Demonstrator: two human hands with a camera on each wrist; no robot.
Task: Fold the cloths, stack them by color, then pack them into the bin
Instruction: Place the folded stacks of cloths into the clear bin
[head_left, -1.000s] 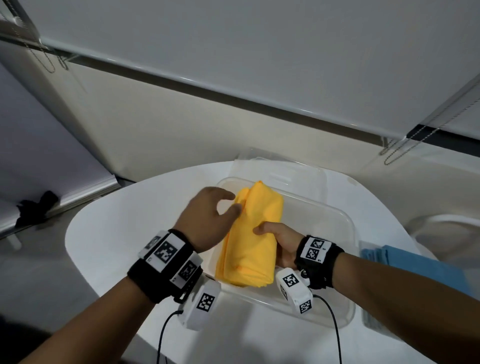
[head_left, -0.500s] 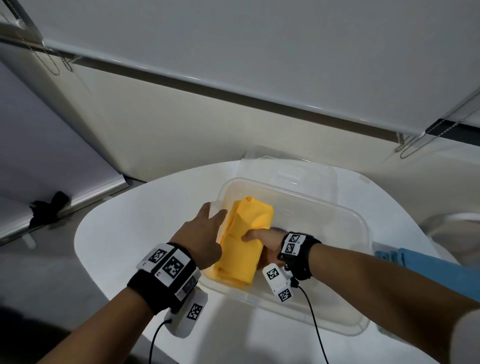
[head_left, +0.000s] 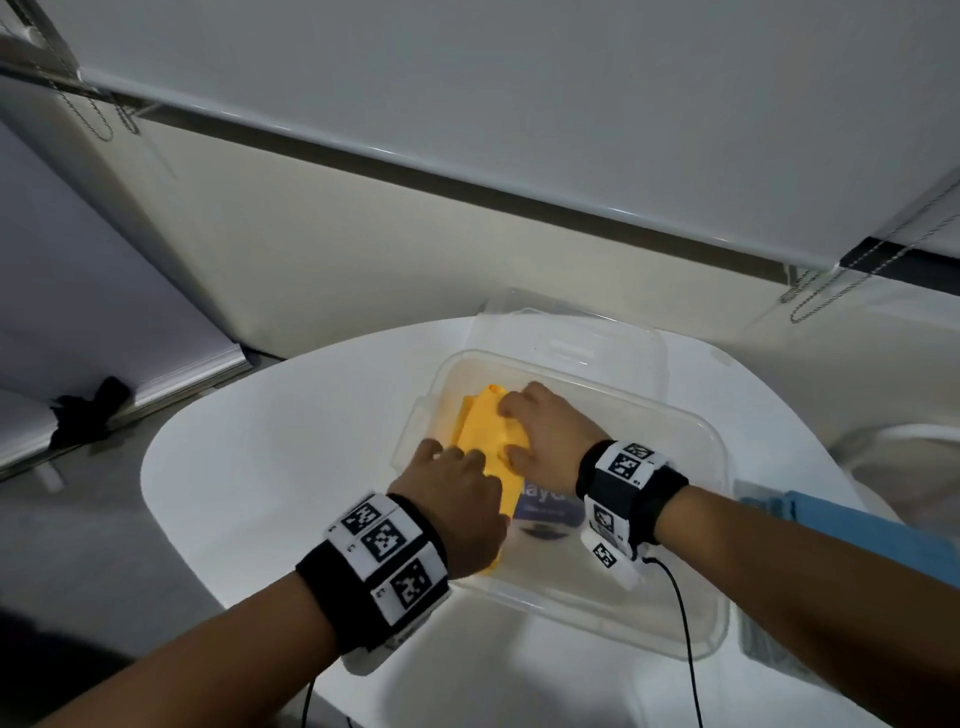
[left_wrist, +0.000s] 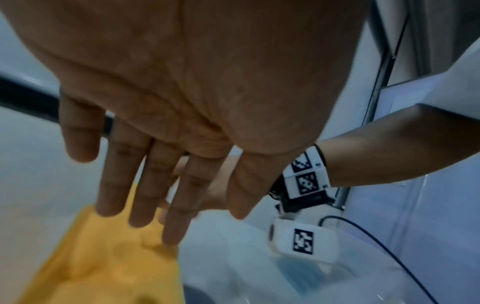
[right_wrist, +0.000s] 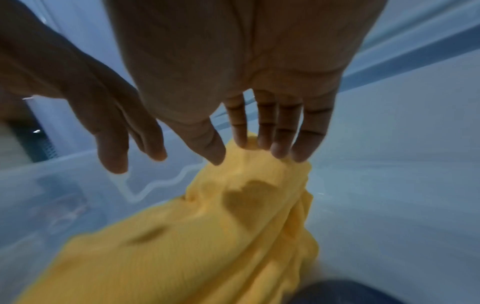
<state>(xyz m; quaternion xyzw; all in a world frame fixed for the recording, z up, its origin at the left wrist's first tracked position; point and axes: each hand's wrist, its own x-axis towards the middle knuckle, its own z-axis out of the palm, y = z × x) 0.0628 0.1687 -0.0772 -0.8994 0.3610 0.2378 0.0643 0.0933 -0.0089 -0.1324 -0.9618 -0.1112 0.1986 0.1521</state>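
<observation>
The folded cloths (head_left: 488, 441) are yellow-orange. The bin (head_left: 696, 519) is clear plastic. The table (head_left: 270, 467) is white. The cloth (head_left: 852, 530) beside the bin appears light blue. The wristbands (head_left: 384, 566) are black with black-and-white square markers.

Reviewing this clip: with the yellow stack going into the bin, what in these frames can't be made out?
- Yellow cloths: how many are stacked; the left hand and right hand cover much of them in the head view, and motion blur smears the folds in both wrist views.
- Label on the bin floor: its text is cut off by the yellow cloths and the right wrist.
- Blue cloths: cut off by the right forearm and the frame edge.
</observation>
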